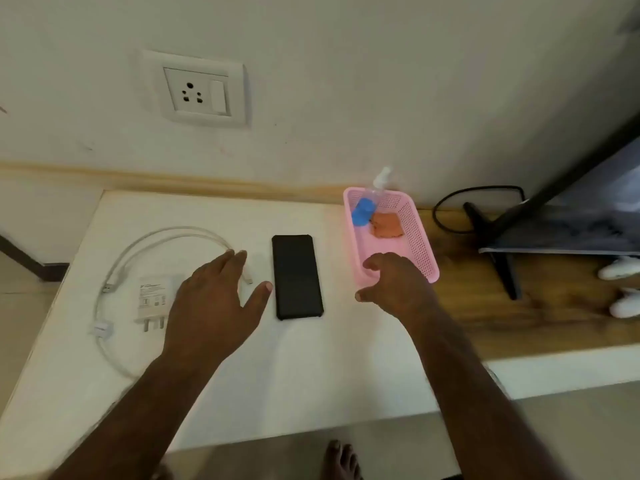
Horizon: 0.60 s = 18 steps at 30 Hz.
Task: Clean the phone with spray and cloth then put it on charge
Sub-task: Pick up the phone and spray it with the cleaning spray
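1. The phone [298, 277] is lying screen-up on the white bench [311, 375], between the two hands and touching neither.
2. The left hand [216, 303] is hovering with fingers spread and relaxed, holding nothing, over the end of the charging cable [138, 244].
3. The right hand [394, 289] is reaching at the near rim of the pink basket [420, 244], fingers loosely bent and empty as far as I can tell.
4. Risks, as I am judging them: the basket is sitting at the bench's right edge, so a pull on its rim could be tipping out the spray bottle [369, 199], which is leaning on the far wall; spraying heavily onto the phone could be wetting its port before charging.
5. Count: one phone, one spray bottle, one orange cloth [388, 225], one basket, one cable, one charger plug [152, 299], one wall socket [197, 90].
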### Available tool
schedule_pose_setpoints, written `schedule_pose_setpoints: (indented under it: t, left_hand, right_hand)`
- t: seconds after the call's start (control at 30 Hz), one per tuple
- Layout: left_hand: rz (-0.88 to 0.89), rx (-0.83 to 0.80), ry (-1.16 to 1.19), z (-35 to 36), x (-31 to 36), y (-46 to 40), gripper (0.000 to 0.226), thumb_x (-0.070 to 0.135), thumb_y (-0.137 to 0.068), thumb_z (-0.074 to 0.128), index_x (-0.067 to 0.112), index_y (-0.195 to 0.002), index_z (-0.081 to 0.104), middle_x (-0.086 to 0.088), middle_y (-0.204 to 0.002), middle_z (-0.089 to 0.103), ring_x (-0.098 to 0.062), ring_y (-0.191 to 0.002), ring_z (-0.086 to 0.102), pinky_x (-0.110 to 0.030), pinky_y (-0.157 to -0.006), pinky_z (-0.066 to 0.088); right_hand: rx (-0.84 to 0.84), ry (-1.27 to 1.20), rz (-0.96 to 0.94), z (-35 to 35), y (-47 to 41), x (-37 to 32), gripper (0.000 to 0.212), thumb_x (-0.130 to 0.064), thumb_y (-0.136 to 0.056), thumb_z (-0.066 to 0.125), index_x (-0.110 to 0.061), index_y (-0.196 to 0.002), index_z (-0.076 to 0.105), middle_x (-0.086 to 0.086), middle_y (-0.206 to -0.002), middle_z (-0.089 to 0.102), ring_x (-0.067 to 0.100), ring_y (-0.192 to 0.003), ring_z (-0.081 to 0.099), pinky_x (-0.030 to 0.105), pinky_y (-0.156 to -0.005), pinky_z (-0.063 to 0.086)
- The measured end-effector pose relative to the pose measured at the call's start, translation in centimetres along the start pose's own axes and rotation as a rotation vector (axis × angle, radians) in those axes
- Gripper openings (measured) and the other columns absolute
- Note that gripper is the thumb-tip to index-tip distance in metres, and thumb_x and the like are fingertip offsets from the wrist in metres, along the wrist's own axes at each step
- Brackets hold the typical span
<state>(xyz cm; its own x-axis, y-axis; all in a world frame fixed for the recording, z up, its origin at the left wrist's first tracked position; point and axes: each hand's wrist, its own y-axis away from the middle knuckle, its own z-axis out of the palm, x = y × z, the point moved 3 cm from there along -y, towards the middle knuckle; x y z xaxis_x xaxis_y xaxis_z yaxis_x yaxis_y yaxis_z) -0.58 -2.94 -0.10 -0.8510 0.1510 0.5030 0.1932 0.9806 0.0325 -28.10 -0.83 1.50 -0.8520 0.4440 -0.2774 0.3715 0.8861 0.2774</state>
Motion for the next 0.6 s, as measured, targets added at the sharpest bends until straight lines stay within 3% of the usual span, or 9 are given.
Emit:
schedule_pose_setpoints:
  t: [0.23,0.6]
  left_hand:
    - [0.017,-0.007,-0.018,0.2,-0.1,-0.1,0.070,0.058,-0.093,0.050,0.015,-0.148,0.043,-0.009,-0.150,0.048,-0.031,-0.138,0.044,-0.050,-0.111,0.035]
    - [0.028,0.001,-0.009,-0.9,0.2,0.2,0.068,0.055,-0.093,0.053,0.012,-0.145,0.046,-0.013,-0.146,0.052,-0.035,-0.134,0.048,-0.051,-0.107,0.039]
  right_hand:
    - [-0.068,0.080,0.019,-0.2,1.0,1.5,0.035,-0.027,-0.087,0.074,-0.022,-0.121,0.064,0.000,-0.116,0.065,0.023,-0.104,0.060,0.041,-0.100,0.052]
    - [-0.173,0.102,0.050,0.9,6.3,3.4,0.030,-0.026,-0.082,0.078,-0.022,-0.111,0.068,-0.004,-0.108,0.068,0.018,-0.099,0.062,0.036,-0.096,0.052]
